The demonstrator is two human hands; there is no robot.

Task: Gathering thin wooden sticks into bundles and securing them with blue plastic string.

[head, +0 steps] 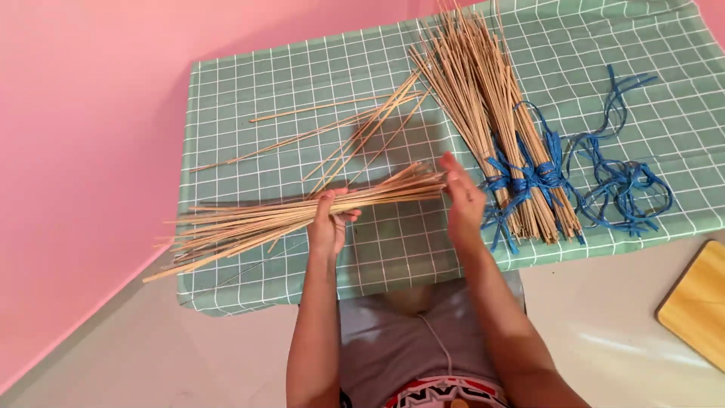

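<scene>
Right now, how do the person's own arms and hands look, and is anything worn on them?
Both forearms are bare, with no sleeves showing. The left hand and the right hand wear no gloves; no rings, watch or bracelet can be seen. Nothing is marked on them.

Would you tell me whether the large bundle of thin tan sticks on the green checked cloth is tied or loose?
Tied: blue plastic cord wraps the large bundle of thin tan sticks near its lower end.
</scene>
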